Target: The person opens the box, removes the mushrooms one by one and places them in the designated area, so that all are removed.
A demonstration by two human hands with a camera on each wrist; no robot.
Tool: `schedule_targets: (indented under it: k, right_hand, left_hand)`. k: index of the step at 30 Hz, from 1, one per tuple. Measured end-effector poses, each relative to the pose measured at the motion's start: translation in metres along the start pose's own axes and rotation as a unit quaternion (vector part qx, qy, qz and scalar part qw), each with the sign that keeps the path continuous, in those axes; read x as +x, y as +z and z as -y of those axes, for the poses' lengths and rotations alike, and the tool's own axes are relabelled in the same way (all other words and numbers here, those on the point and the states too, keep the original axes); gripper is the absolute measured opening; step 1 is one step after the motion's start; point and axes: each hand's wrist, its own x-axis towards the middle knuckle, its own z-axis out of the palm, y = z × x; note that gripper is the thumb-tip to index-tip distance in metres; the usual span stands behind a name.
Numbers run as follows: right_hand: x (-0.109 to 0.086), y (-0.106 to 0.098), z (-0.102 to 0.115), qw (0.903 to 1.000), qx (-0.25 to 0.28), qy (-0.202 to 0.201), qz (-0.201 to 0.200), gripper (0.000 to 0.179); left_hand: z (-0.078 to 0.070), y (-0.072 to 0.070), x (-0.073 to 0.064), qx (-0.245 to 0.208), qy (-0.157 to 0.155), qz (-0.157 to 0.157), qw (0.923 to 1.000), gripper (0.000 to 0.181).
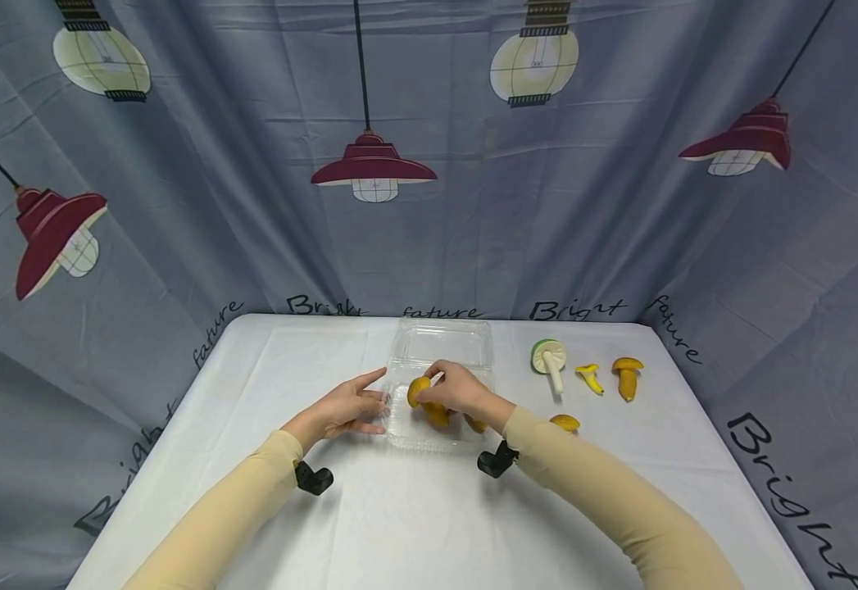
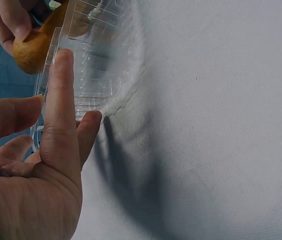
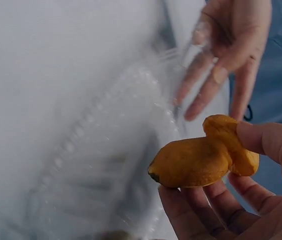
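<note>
My right hand (image 1: 458,388) pinches an orange-brown mushroom (image 3: 191,162) with a rounded cap and thick stem, over a clear plastic clamshell box (image 1: 401,441). The thumb lies against the cap, and the fingers are beneath the mushroom in the right wrist view. Another brownish mushroom (image 1: 476,424) shows in the box, partly covered by the right wrist. At the box's left side is my left hand (image 1: 351,407), its fingers spread and fairly straight. In the left wrist view its fingertips (image 2: 63,57) are right at the clear wall.
The box's lid (image 1: 445,344) lies open toward the back. To the right on the white table (image 1: 399,524) lie a green-capped mushroom (image 1: 549,360), a small yellow mushroom (image 1: 590,378) and an orange-brown mushroom (image 1: 628,377). Another mushroom (image 1: 565,422) peeks out behind the right sleeve.
</note>
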Motion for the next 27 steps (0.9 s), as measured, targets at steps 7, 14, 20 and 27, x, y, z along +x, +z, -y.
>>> schedule_targets:
  k: [7,14,20,27]
  right_hand:
    - [-0.003,-0.023,-0.002,0.9981,0.061,-0.006,-0.003,0.047]
    - [-0.012,-0.048,0.001,0.9957,0.091,0.007,-0.009,0.048]
    - [-0.015,-0.065,-0.003,0.9943,0.106,0.004,-0.011,0.052]
    - [-0.021,-0.087,-0.007,0.9923,0.122,0.005,-0.022,0.057]
  left_hand:
    - [0.001,0.000,0.000,0.005,0.007,0.005,1.0000,0.083]
    - [0.002,0.000,0.000,0.000,0.011,0.008,0.9999,0.082]
    - [0.002,-0.001,-0.001,-0.002,0.011,0.012,0.9999,0.083]
    - [0.001,-0.001,-0.002,0.000,0.012,0.015,0.9998,0.082]
